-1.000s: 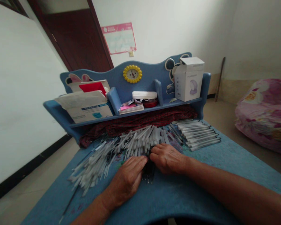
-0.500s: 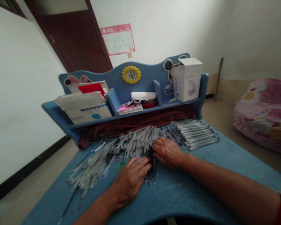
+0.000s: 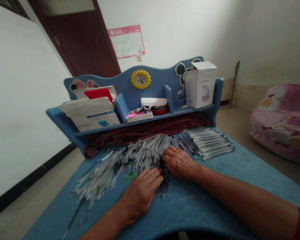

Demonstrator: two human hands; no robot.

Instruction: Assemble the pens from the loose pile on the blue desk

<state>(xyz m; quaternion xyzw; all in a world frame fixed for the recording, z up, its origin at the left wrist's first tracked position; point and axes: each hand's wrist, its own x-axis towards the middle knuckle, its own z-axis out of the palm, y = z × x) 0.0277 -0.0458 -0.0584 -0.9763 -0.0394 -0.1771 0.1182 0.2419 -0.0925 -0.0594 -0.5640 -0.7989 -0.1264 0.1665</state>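
A small bundle of dark pen refills (image 3: 162, 191) with silvery tips stands out below my fingers, tips toward me. My left hand (image 3: 142, 188) lies palm down against the bundle's left side, fingers together and bent over it; its thumb is hidden. On the upper right of the bundle, my right hand (image 3: 178, 162) has its fingers curled in around it, fingertips partly hidden. Just beyond both hands spreads a loose heap of clear pen barrels (image 3: 140, 153). Several pens with dark ends (image 3: 211, 143) lie side by side in a row to the right.
The blue desk (image 3: 202, 196) carries a shelf at its back with a white box (image 3: 201, 86), a yellow flower clock (image 3: 141, 79), papers and a mask carton (image 3: 97, 120). Dark red checked cloth (image 3: 150, 126) lies under the shelf. One thin dark rod (image 3: 73, 216) lies at front left.
My left hand has shifted slightly right, and the refill tips now sit closer together and a little further right. The right hand has hardly moved.
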